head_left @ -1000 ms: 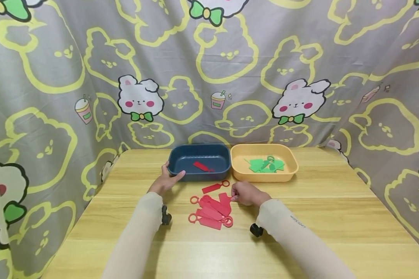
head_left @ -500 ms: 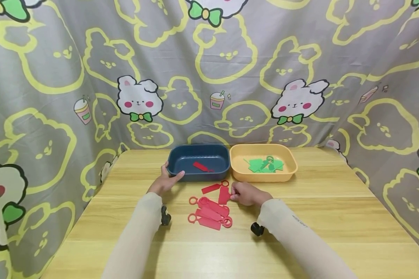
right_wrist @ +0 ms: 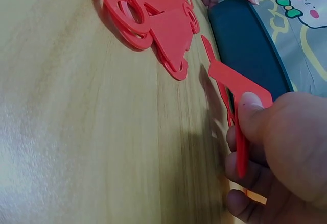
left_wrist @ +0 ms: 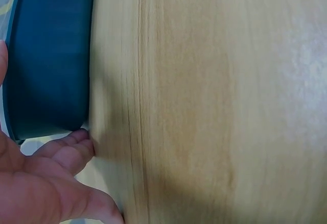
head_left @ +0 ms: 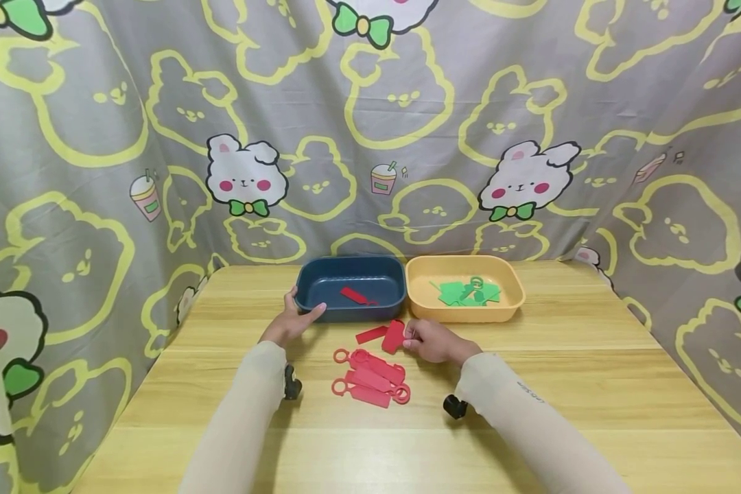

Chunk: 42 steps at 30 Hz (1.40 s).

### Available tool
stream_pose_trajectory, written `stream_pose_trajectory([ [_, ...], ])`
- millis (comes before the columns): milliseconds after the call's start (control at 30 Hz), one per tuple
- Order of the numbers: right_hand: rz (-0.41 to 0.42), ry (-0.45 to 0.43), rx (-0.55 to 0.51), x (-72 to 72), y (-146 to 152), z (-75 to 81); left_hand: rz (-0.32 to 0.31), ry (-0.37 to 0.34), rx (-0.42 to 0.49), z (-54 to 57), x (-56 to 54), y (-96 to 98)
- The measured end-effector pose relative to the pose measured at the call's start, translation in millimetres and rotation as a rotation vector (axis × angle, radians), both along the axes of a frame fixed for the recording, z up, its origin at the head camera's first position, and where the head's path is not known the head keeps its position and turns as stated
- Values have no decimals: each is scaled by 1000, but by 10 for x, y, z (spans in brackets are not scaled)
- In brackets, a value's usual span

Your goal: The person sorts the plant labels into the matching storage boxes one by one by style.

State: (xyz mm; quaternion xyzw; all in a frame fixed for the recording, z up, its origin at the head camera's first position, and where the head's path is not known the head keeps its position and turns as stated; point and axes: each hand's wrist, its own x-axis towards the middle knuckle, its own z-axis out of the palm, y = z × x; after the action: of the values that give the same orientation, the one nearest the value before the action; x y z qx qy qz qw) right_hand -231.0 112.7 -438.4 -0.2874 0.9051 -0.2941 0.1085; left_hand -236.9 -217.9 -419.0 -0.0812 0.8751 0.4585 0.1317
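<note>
My right hand (head_left: pixel 435 341) pinches a flat red tag (head_left: pixel 394 336) between thumb and fingers. In the right wrist view the held tag (right_wrist: pixel 237 81) is tilted, its narrow end beside the thumb. Behind it another red tag (head_left: pixel 370 335) lies on the table, its ring hidden. Nearer me is a loose pile of red tags (head_left: pixel 370 379) with ring ends. My left hand (head_left: pixel 290 322) grips the left end of a dark blue bin (head_left: pixel 361 314), the thumb along its front. In the left wrist view, fingers (left_wrist: pixel 71 150) rest against the bin's corner. One red tag (head_left: pixel 353 295) lies inside.
A yellow bin (head_left: pixel 466 315) stands against the blue bin's right side, with several green pieces (head_left: pixel 463 293) in it. Both bins are near the back of the wooden table (head_left: pixel 562 384). A patterned curtain (head_left: pixel 321 103) hangs behind and along the sides.
My right hand has lifted its red tag away from the pile, slightly back and toward the blue bin, turning it over the other loose tag. My left hand stays on the blue bin.
</note>
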Motion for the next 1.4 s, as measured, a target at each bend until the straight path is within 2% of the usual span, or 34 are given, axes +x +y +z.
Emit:
stream_pose_trajectory([
  [167,-3,2,-11,3,-3,6,3,-2,1,8,-2,0],
  [433,-18,5,-39,11,-9,36,-5,36,59,49,14,18],
  [933,11,73,-107,-53,-20,59,-9,25,43,48,8,16],
  [1200,-28,18,-118,-43,-49,108,-12,22,11,34,7,6],
  [1400,-57,34,-124,-49,-50,146,-6,16,22,29,10,16],
])
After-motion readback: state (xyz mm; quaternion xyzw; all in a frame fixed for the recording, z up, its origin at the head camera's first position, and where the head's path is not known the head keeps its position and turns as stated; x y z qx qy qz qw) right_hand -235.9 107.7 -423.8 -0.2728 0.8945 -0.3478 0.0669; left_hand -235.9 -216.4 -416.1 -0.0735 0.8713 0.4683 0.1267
